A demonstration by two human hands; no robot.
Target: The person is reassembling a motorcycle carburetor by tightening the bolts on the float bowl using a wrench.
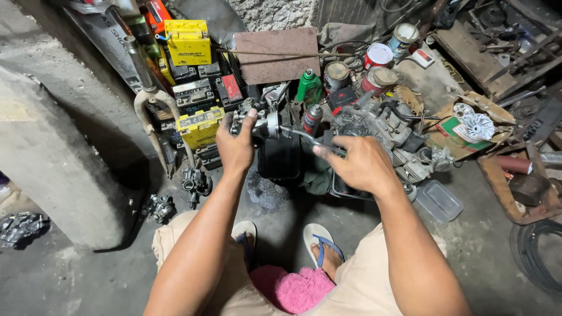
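Left hand clamped around small metal engine part, held up at 12 o'clock. Right hand closed on wrench, head seated on part. Step judged: turning fastener. Next needs firm counter-hold.

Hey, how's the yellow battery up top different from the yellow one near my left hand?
The upper yellow battery sits high on the pile, its whole case yellow. The lower yellow battery lies beside the left hand, tilted, with a dark label panel across its top. Both are boxy and stacked among black batteries.
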